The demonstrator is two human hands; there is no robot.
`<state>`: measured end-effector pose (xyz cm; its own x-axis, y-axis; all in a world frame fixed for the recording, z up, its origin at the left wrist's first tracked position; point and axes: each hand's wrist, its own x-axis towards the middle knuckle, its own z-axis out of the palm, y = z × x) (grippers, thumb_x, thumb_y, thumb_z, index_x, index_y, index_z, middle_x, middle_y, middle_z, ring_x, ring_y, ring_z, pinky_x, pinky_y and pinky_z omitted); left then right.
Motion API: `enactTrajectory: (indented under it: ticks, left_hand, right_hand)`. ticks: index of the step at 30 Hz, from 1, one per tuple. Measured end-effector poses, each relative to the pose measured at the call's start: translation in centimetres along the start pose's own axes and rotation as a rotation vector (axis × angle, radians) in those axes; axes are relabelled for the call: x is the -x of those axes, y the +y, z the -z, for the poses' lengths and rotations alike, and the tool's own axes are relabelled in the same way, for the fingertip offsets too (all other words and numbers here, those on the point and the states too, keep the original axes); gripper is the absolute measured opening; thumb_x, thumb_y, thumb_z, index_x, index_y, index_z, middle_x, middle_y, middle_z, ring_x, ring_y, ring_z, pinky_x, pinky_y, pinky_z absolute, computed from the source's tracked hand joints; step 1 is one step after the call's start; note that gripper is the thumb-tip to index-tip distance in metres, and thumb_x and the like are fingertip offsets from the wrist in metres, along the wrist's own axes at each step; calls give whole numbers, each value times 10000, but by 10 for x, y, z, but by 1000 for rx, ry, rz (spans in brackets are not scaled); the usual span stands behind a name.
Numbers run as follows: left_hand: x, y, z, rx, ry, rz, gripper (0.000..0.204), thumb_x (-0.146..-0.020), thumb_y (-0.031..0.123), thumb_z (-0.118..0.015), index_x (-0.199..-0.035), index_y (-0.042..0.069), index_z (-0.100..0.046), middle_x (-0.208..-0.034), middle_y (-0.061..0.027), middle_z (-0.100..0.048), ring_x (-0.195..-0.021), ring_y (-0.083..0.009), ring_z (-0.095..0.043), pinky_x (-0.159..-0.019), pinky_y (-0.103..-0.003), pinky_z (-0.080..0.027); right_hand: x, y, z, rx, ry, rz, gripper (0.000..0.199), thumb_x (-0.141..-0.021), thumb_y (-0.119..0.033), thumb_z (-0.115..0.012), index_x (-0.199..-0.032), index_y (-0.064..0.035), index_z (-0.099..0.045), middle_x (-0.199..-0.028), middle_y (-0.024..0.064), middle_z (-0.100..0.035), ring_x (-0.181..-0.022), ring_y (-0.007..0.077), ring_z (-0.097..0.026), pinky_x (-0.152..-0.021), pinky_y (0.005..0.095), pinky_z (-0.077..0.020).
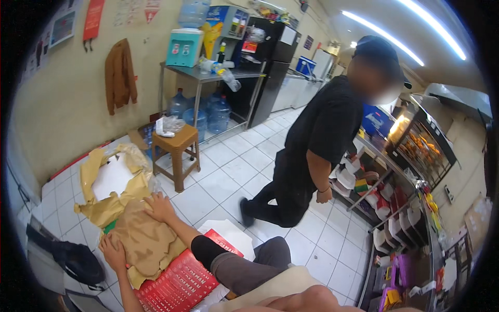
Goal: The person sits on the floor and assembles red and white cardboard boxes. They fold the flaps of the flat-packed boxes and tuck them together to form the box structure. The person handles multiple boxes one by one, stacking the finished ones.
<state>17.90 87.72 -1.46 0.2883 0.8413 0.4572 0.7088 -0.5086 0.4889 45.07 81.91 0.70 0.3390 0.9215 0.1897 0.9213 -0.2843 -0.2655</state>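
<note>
A bundle of crumpled brown paper lies in front of me, on top of red printed sheets. My left hand rests against its left edge with the fingers stretched out. On the upper right part of the paper lies my right hand, fingers spread. What the paper may cover is hidden. Just beyond it, torn yellowish wrapping lies open around a stack of white sheets. A bit of green shows under the paper's left side.
A brown stool with a plastic bag stands ahead. Behind it a metal table carries a water dispenser, with large bottles underneath. To the right a person in black walks across the tiled floor. Shelves line the right side.
</note>
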Motion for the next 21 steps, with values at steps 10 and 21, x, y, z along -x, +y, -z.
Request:
enactTrajectory:
  ticks: [10, 21]
  left_hand:
    - [1, -18, -1, 79, 20, -86, 407, -739, 118, -606, -1136, 46, -553, -1212, -157, -513, -1141, -354, -452, -990, -419, -360]
    - [-1, -19, 19, -69, 75, 66, 388, -735, 301, -653, -1064, 113, -575, -1122, -80, -548, -1093, -288, -478, -809, -428, -482]
  right_hand:
    - [-18, 2, -19, -52, -64, -5, 644, -821, -606, -471, -1299, -176, -489, -1313, 217, -449, -1210, 420, -419, -931, 550, -395]
    - [78, 9, 168, -1766, -376, 266, 462, -852, -166, -628, -1253, -12, -459, -1147, 106, -541, -1071, 245, -509, -945, 391, -387]
